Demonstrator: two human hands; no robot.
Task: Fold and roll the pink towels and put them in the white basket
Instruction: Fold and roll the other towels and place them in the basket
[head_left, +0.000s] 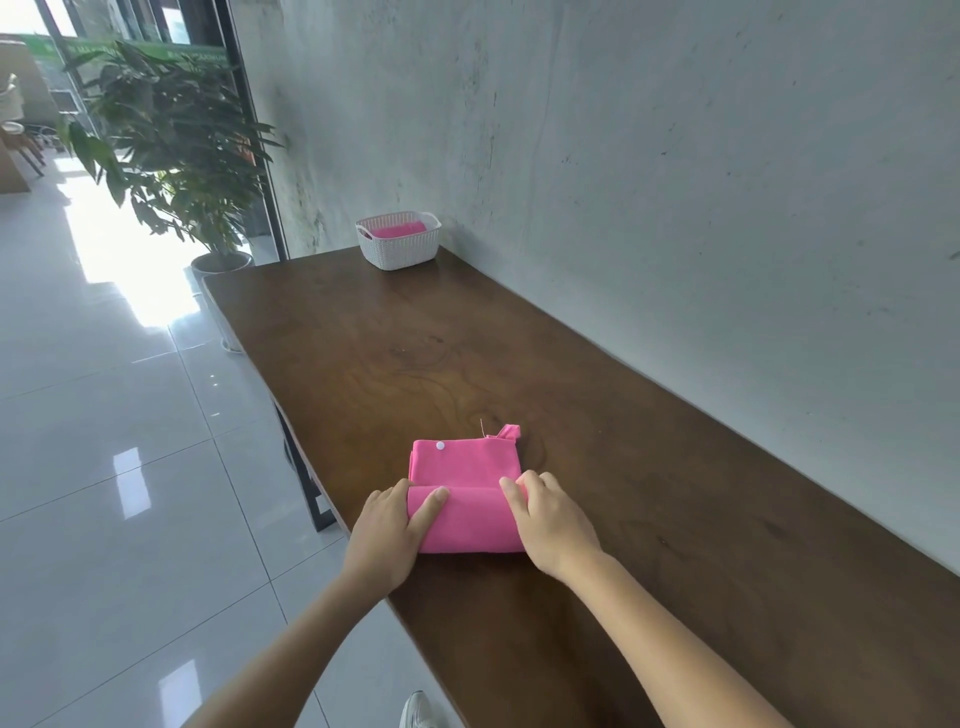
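On the table (597, 415), both hands (387, 535) (553, 525) grip the half-rolled towel (467, 493).

Grey wall (675, 156), brown table (623, 467), sunlit tiles (104, 415)

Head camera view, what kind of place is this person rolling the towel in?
Probably a cafe or office-style indoor space, not a home laundry room: a long wooden table against a bare concrete wall, glossy floor tiles, and a big potted plant by glass doors.

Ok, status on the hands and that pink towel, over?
Left hand and right hand gripping the ends of the half-rolled pink cloth towel. White woven plastic basket at the far table end, pink towel already inside. Brown wooden table between bare, nothing blocking.
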